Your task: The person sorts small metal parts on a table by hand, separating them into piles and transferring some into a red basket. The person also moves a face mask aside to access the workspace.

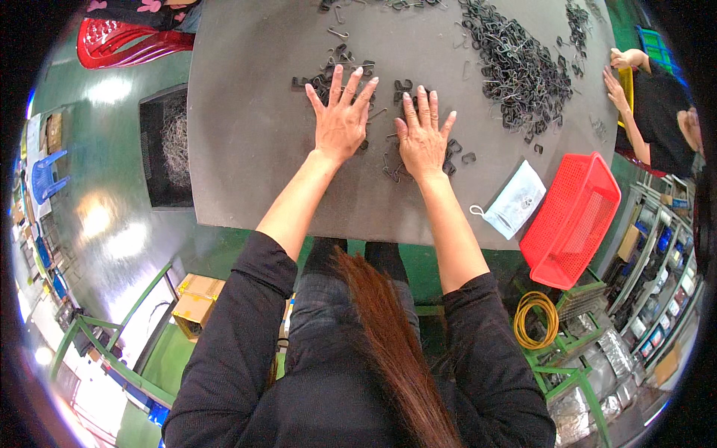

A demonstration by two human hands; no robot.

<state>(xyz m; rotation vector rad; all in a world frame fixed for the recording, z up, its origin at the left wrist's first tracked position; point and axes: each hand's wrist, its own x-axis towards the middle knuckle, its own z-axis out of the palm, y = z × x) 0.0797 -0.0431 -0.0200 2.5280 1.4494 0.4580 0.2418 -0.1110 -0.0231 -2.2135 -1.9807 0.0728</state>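
Note:
On the grey tabletop, my left hand lies palm down with its fingers spread. Its fingertips rest at a loose cluster of small black hook-shaped pieces, some with thin metal wire clips. Beside it, my right hand is also flat, fingers apart, covering part of a second group. A few black pieces show past its right edge, and thin wire clips lie at its left. What is under both palms is hidden. Farther right spreads a large heap of the same black pieces.
A red mesh basket stands at the table's right front edge, next to a pale blue face mask. Left of the table is a black bin of thin wire pieces. Another person's hands rest at the right edge. A red chair stands far left.

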